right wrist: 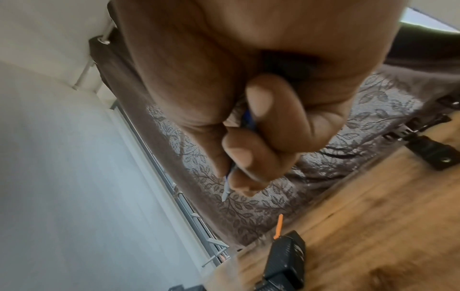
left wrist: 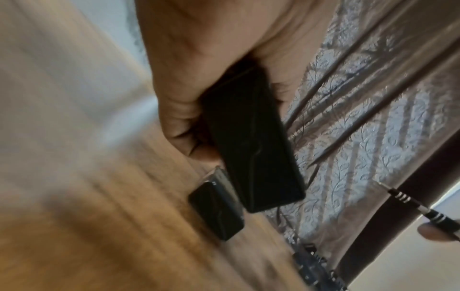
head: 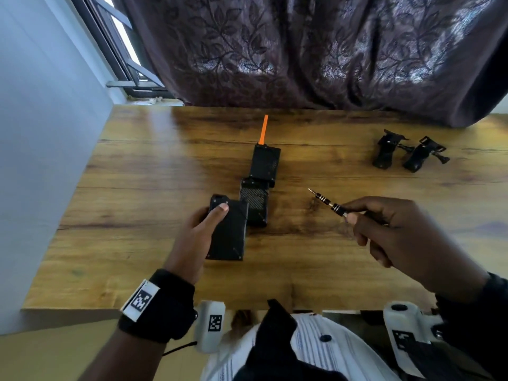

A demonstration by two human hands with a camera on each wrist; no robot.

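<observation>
Wooden tabletop (head: 143, 166) by curtain (head: 302, 50) | left hand (head: 198, 232) grips black box (head: 228, 232) | right hand (head: 398, 232) pinches screwdriver (head: 327, 202), tip raised

surface: wooden table (head: 137, 166) | centre: black box with orange strip (head: 265, 163), touching second black box (head: 254, 204) | far right: two black mounts (head: 384, 154)

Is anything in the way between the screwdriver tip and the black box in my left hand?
Only the second black box, lying on the table between the screwdriver and the held black box; the air above it looks free.
</observation>
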